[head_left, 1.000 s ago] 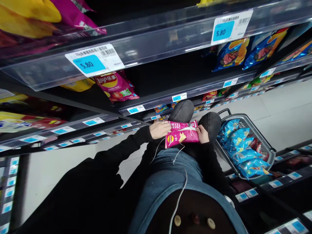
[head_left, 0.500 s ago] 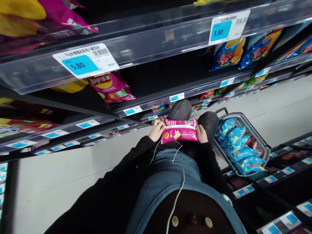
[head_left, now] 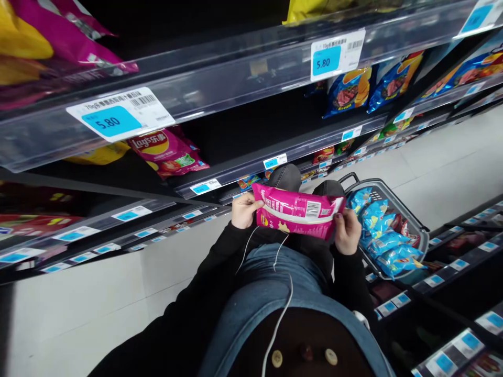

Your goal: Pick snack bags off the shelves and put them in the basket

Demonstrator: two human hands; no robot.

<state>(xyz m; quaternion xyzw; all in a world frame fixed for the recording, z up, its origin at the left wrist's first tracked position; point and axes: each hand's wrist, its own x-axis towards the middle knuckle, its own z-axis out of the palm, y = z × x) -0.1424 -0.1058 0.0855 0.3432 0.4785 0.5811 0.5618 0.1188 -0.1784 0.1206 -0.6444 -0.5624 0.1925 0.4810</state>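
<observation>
Left hand (head_left: 244, 210): gripping the pink chip bag (head_left: 298, 210) by its nine-o'clock end, with thumb on top.
Right hand (head_left: 347, 230): clasping the same bag at three o'clock, with fingers curled round its end.
Bag: held up mid-dial, over the knees (head_left: 286, 177), turned seam-side up, showing barcode.
Basket (head_left: 408, 212): standing at three o'clock, loaded with blue packets (head_left: 381, 243) and something red, probably packets too.
Shelf (head_left: 243, 141): bearing a Lay's packet (head_left: 168, 152) at eleven o'clock, blue-and-orange packets (head_left: 348, 91) at one.
</observation>
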